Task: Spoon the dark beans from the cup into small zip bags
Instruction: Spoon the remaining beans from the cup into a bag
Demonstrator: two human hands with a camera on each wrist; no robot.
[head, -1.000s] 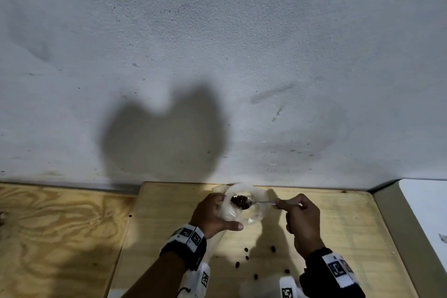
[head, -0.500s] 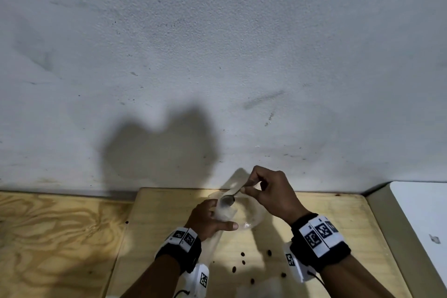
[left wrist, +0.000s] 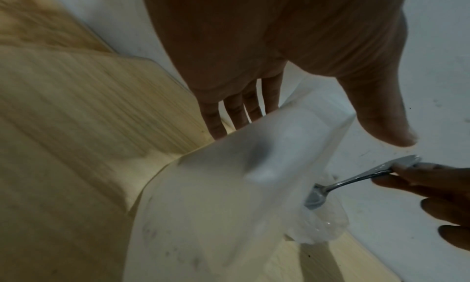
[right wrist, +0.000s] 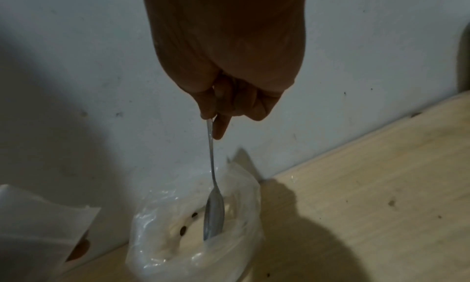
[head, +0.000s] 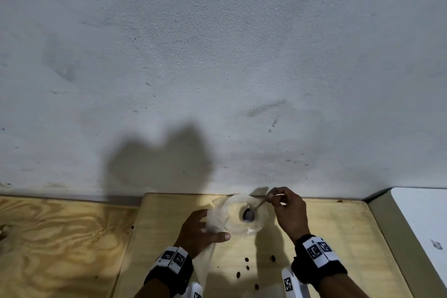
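My left hand (head: pixel 205 227) holds a small frosted zip bag (head: pixel 216 216) upright by its mouth. Its fingers (left wrist: pixel 239 109) run behind the bag (left wrist: pixel 229 185) with their tips hidden, and the thumb sticks out to the side. Just right of the bag stands a crumpled clear plastic cup (head: pixel 232 210) against the wall. My right hand (head: pixel 274 197) pinches the handle end of a metal spoon (head: pixel 249 214), whose bowl reaches down inside the cup (right wrist: pixel 157 236). A few dark beans (right wrist: pixel 182 229) lie at the cup's bottom beside the spoon (right wrist: pixel 213 216).
Everything sits on a pale wooden board (head: pixel 326 237) pushed against a grey wall (head: pixel 217 80). Several spilled beans (head: pixel 246 259) lie on the board between my wrists. Plywood (head: pixel 60 237) extends to the left, and a white surface (head: pixel 420 220) to the right.
A second ago the spoon held beans over the bag, then tipped at its mouth. Now my right hand has swung right and lowered the emptied spoon into the cup. The left hand stayed put.
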